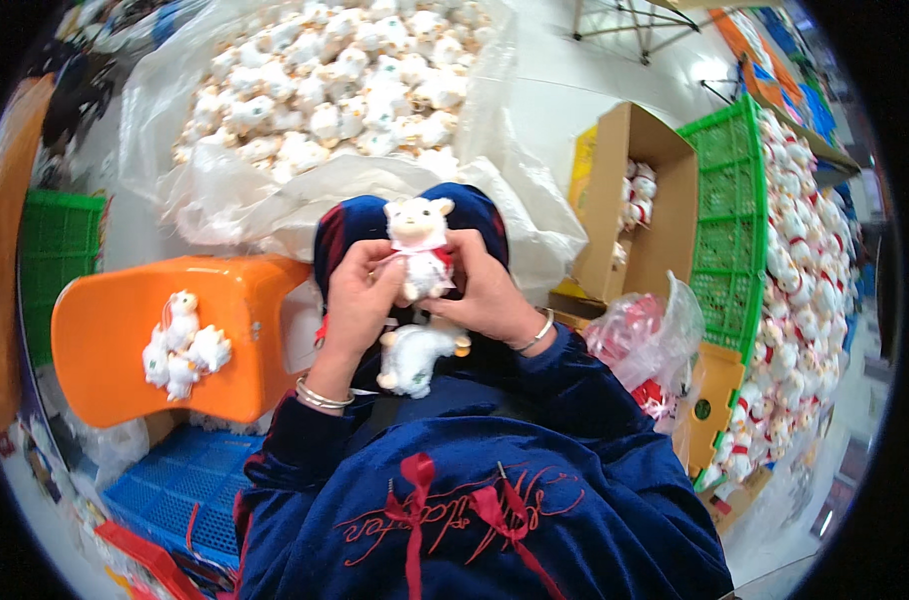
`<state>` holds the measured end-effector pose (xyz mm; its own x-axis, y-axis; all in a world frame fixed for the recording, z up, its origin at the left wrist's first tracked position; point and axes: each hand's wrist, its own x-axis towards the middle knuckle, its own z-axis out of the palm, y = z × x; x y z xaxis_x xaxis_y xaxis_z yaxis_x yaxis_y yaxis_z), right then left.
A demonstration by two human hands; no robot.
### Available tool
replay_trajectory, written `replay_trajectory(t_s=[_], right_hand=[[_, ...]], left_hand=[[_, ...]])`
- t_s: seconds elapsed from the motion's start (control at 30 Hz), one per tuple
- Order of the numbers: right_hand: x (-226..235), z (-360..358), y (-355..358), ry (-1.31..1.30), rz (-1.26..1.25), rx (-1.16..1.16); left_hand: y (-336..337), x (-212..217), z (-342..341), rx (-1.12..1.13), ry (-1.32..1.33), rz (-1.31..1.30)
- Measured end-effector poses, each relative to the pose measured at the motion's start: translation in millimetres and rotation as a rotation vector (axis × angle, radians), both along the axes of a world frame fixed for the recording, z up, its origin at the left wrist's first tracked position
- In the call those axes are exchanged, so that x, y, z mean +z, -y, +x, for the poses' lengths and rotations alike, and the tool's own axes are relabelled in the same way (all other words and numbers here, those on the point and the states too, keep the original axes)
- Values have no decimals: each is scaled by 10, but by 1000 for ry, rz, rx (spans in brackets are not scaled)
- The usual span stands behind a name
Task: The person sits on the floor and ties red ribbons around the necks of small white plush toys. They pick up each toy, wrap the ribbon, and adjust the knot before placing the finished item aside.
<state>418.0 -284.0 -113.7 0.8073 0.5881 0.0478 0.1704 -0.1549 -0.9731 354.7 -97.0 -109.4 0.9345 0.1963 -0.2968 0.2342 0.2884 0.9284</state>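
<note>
A small white plush animal [418, 222] with a cream face stands upright between my hands, a bit of red at its neck. My left hand [367, 290] grips its left side with the fingers closed. On the other side my right hand [487, 290] pinches at the toy's neck and body, where the red shows; the fingertips are partly hidden. A second white plush toy [411, 358] lies on my lap just below my hands.
A clear plastic bag [175, 180] full of white plush toys lies ahead. On the left, an orange stool [105, 330] holds several more. To the right are a cardboard box [665, 150], a green crate [720, 220] beside many red-scarfed toys, and a plastic bag [630, 335] with red pieces.
</note>
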Motion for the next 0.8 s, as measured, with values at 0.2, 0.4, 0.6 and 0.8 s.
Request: replay_trajectory(t_s=[0.2,0.4,0.6,0.8], right_hand=[[178,-45,300,-110,-62,-112],[453,564,1646,255,-334,-853],[613,465,1641,62,-513,-532],[602,-121,360,237,-365,375]], left_hand=[[34,164,89,-324,-166,-51],[-123,301,32,-263,-79,92],[-820,110,-49,139,35,109],[-1208,125,-397,200,-27,299]])
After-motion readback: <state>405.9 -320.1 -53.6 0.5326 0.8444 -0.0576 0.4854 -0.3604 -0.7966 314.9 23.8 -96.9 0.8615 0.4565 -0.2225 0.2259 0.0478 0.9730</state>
